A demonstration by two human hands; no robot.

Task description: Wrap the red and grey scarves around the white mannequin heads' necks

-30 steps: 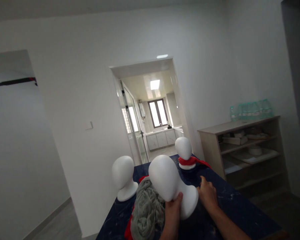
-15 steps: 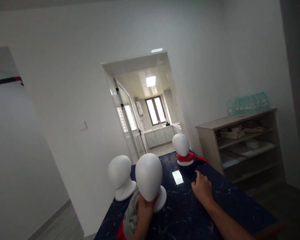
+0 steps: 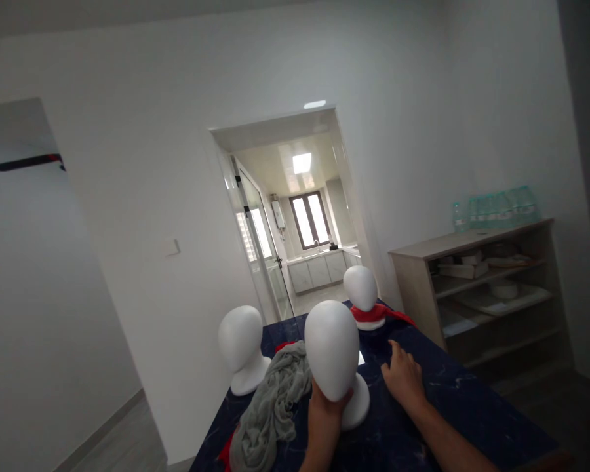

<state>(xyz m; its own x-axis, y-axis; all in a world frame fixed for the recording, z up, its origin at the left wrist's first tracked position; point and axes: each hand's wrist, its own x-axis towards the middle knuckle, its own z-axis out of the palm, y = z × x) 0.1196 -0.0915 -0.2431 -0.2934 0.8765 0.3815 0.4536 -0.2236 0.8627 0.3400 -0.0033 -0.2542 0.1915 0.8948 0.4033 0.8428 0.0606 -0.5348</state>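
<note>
My left hand is closed round the neck of the nearest white foam mannequin head, which tilts slightly, its round base showing to the right. My right hand hovers over or rests on the table to the right, index finger stretched out and the others loosely bent, holding nothing. A crumpled grey scarf lies left of the held head, with red cloth showing at its edge. A second mannequin head stands at the left. The third mannequin head, at the far end, has a red scarf round its neck.
Everything stands on a dark blue marbled table. To the right is a wooden shelf unit with several water bottles on top. Beyond the table, a doorway opens onto a kitchen with white cabinets.
My left hand has moved the nearest mannequin head to the right, uncovering more of the grey scarf. My right hand stays in nearly the same place. The view has shifted slightly.
</note>
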